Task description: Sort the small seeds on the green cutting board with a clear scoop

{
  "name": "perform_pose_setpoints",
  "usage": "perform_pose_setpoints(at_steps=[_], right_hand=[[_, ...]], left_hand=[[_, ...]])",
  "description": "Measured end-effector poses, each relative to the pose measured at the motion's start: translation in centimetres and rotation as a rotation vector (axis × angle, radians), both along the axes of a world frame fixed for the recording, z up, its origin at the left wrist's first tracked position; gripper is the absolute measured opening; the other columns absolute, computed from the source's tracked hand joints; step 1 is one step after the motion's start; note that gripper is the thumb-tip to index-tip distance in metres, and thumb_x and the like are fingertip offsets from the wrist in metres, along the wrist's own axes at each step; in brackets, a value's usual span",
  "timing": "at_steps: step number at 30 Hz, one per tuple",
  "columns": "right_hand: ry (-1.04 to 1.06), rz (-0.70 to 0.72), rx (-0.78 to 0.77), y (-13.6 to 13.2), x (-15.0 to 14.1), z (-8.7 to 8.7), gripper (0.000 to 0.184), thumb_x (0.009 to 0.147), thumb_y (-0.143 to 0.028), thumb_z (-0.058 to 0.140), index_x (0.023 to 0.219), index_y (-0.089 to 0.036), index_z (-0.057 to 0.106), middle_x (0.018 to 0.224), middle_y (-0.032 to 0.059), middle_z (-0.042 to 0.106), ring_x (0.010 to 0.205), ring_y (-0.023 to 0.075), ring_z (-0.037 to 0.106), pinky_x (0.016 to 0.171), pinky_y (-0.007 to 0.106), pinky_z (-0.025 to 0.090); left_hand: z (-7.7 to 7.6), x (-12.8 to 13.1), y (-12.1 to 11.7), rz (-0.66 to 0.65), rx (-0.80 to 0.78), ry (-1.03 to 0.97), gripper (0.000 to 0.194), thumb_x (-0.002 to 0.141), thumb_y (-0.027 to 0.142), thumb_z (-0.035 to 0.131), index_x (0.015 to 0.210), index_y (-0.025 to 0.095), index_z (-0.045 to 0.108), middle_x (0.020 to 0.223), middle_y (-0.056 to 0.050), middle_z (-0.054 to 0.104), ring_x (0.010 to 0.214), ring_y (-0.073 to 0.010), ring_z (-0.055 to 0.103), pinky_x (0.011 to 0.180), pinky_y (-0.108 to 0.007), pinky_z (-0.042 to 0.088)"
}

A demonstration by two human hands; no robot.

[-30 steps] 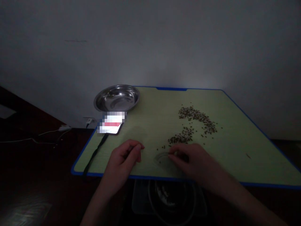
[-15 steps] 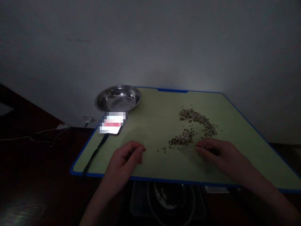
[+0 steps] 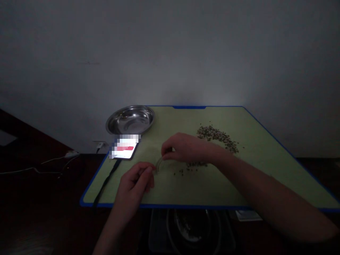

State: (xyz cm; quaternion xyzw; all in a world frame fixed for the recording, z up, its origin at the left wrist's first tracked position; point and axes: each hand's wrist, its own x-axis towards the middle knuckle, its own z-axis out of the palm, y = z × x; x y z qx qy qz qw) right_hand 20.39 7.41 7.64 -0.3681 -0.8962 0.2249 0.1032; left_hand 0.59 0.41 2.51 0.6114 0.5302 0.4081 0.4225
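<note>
My right hand (image 3: 183, 148) is closed in a pinch on a clear plastic protractor (image 3: 158, 165), whose curved edge shows between my two hands. My left hand (image 3: 138, 179) has thumb and forefinger pressed together beside the protractor's lower end. What those fingers hold, if anything, I cannot make out. A curved spread of small dark and pale grains, perhaps beans or seeds (image 3: 219, 136), lies beyond my right forearm. A smaller group of grains (image 3: 196, 164) shows under my right wrist, partly hidden by it.
A steel basin (image 3: 132, 122) stands at the table's back left corner. In front of it lies a lit phone (image 3: 124, 148) with a dark strap (image 3: 106, 182). The pale green table (image 3: 170, 194) has a blue rim. Below its front edge is a round container (image 3: 193, 226).
My right hand has moved left across the table with the protractor, from beside the grains to my left hand. My left hand has barely moved. The view has shifted slightly.
</note>
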Motion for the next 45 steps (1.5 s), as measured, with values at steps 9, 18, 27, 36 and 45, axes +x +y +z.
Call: perform_pose_setpoints(at_steps=[9,18,27,36,45], right_hand=[[-0.016,0.029,-0.089,-0.8,0.7,-2.1,0.017,0.086,-0.024,0.063,0.09,-0.015,0.078,0.084,0.0059,0.077,0.072,0.015,0.064,0.068,0.026,0.043],[0.002,-0.043,-0.156,-3.5,2.9,-2.8,0.017,0.087,-0.022,0.062,0.091,-0.018,0.078,0.083,0.0049,0.076,0.071,0.0143,0.063,0.066,0.025,0.041],[0.032,-0.126,-0.243,-6.5,3.8,-3.4,0.016,0.088,-0.023,0.063,0.09,-0.017,0.078,0.081,0.0048,0.076,0.071,0.0146,0.065,0.067,0.025,0.044],[0.154,-0.225,-0.33,-7.8,5.1,-2.9,0.015,0.087,-0.022,0.061,0.083,-0.018,0.074,0.072,-0.0002,0.07,0.062,0.0112,0.057,0.058,0.022,0.04],[0.149,-0.543,-0.162,-7.1,10.3,-0.8,0.025,0.089,-0.039,0.057,0.079,-0.021,0.071,0.066,-0.0014,0.063,0.06,0.0137,0.053,0.055,0.028,0.038]], left_hand=[[-0.3,-0.3,0.1,-0.03,-0.034,-0.03,0.018,0.084,0.036,0.055,0.086,0.02,0.062,0.05,0.008,0.05,0.045,-0.0103,0.045,0.044,-0.022,0.034],[-0.2,0.0,0.1,-0.021,-0.025,-0.032,0.018,0.082,0.036,0.056,0.084,0.019,0.063,0.049,0.008,0.05,0.044,-0.0099,0.044,0.043,-0.021,0.03],[-0.2,0.2,0.1,-0.012,-0.015,-0.005,0.02,0.081,0.036,0.056,0.082,0.018,0.063,0.05,0.007,0.052,0.045,-0.0095,0.046,0.042,-0.021,0.031],[-0.6,-0.1,0.3,-0.018,-0.007,0.011,0.02,0.083,0.036,0.055,0.084,0.018,0.064,0.051,0.007,0.053,0.045,-0.0089,0.045,0.043,-0.021,0.032],[-0.6,-0.1,0.2,-0.018,-0.027,0.025,0.022,0.083,0.039,0.055,0.08,0.019,0.063,0.05,0.007,0.052,0.044,-0.0094,0.045,0.043,-0.021,0.033]])
